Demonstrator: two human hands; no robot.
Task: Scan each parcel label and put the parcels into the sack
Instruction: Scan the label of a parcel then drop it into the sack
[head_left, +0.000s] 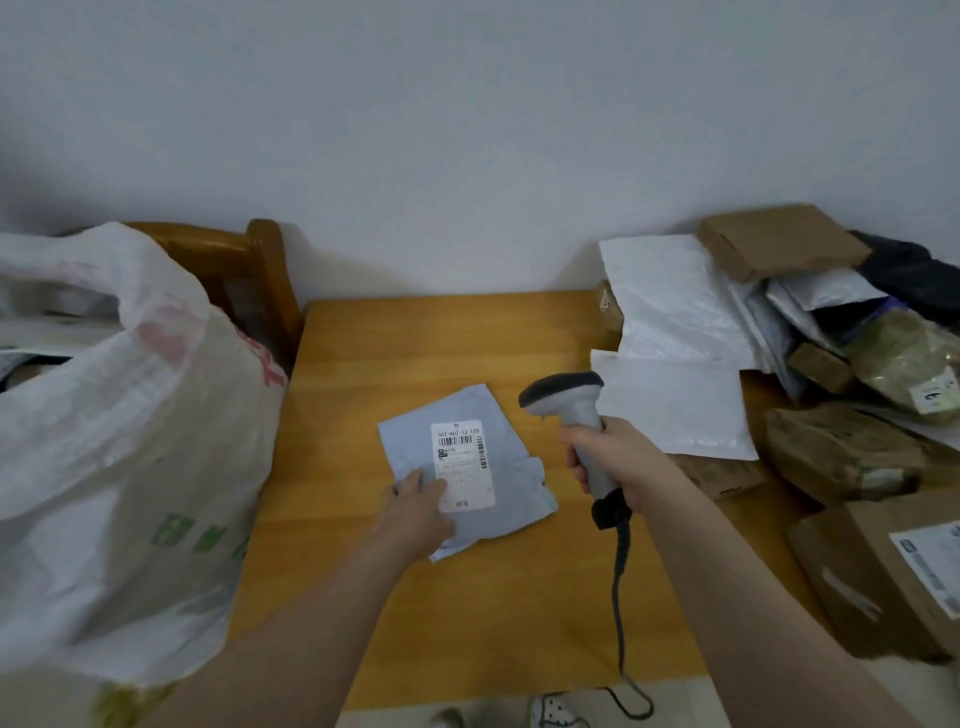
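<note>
The parcel is a pale blue plastic mailer lying flat on the desk, just to the right of the sack and apart from it. It looks thin, light and limp, with creased, folded edges. It would likely sag if lifted by one corner, and the film may be a little slippery. A pinch across a whole edge, or a flat palm slid underneath, seems the safer hold, well away from the label so the barcode stays uncovered. Nothing suggests fragile contents, though what is inside cannot be told. The left hand lies on the near corner on the sack side, fingers fairly straight and pressing the mailer down, the thumb reaching the label's edge. Whether any finger is tucked beneath is unclear. The right hand is wrapped firmly round the handle of the scanner, on the side of the parcel away from the sack, with its head turned back toward the sack and the label. The parcel faces label-up. Its long axis runs from near edge to far edge, the far end leaning slightly toward the sack, and the printed text reads upright for the person.
</note>
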